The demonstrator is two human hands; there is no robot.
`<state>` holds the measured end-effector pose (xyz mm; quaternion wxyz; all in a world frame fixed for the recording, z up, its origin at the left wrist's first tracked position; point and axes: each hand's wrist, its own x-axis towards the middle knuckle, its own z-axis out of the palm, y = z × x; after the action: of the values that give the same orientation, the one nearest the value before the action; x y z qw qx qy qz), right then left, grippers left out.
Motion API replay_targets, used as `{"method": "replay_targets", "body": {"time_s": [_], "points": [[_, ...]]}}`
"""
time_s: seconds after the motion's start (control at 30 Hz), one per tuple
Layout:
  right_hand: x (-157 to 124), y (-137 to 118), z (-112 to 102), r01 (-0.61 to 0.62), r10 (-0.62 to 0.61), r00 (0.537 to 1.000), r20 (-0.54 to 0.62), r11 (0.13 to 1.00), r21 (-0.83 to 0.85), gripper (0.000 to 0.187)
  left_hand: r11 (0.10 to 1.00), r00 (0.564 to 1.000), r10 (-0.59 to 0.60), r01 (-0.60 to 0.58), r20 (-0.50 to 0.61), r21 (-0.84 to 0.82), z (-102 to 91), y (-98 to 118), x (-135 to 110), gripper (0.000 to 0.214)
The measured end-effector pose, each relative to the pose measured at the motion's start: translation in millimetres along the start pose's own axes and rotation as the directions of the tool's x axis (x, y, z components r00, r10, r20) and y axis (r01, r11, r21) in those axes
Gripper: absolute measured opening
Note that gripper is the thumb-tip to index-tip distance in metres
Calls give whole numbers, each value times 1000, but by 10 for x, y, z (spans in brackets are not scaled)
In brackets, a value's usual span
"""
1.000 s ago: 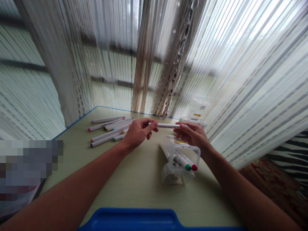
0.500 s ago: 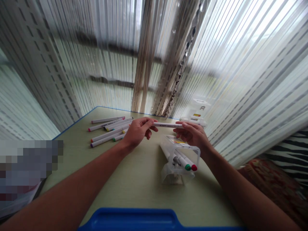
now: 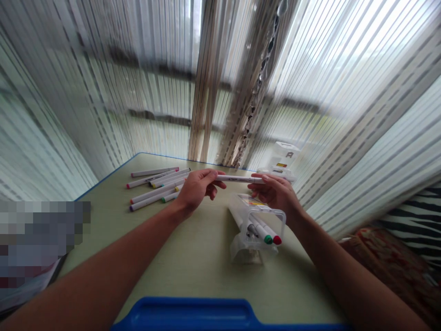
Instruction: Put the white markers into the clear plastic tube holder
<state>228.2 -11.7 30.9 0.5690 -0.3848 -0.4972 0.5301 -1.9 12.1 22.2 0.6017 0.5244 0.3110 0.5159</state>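
A white marker (image 3: 237, 179) is held level above the table between my two hands. My left hand (image 3: 200, 186) pinches its left end between thumb and fingers. At the other end, my right hand (image 3: 274, 189) grips it the same way; my fingers hide both tips. Just below my right hand lies a clear plastic case (image 3: 263, 211) with its open end toward me. Several markers sit inside it, among them one with a green end (image 3: 268, 239) and one with a red end (image 3: 277, 240). Left of my left hand, several loose white markers (image 3: 155, 191) lie spread out.
A second clear case (image 3: 280, 170) stands at the back right of the table (image 3: 193, 266). String curtains (image 3: 151, 92) hang behind the table's blue edge. In front is a blue tray-like rim (image 3: 193, 312). A zebra-striped cloth (image 3: 409, 220) shows at right, and a blurred-out patch at left.
My hands keep hold of the marker in nearly the same place. The printing on its barrel shows a little more clearly now. The case and loose markers stay put.
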Motion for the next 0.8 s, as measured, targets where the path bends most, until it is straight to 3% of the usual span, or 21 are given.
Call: {"method": "replay_targets", "body": {"time_s": [0.4, 0.8], "points": [[-3, 0, -9, 0, 0, 1000, 6, 1000, 8, 30, 1000, 1000, 9, -9, 0, 2, -1, 10, 7, 27], [7, 47, -7, 65, -66, 998, -5, 994, -85, 29, 982, 993, 119, -119, 11, 149, 4, -5, -22, 37]]}}
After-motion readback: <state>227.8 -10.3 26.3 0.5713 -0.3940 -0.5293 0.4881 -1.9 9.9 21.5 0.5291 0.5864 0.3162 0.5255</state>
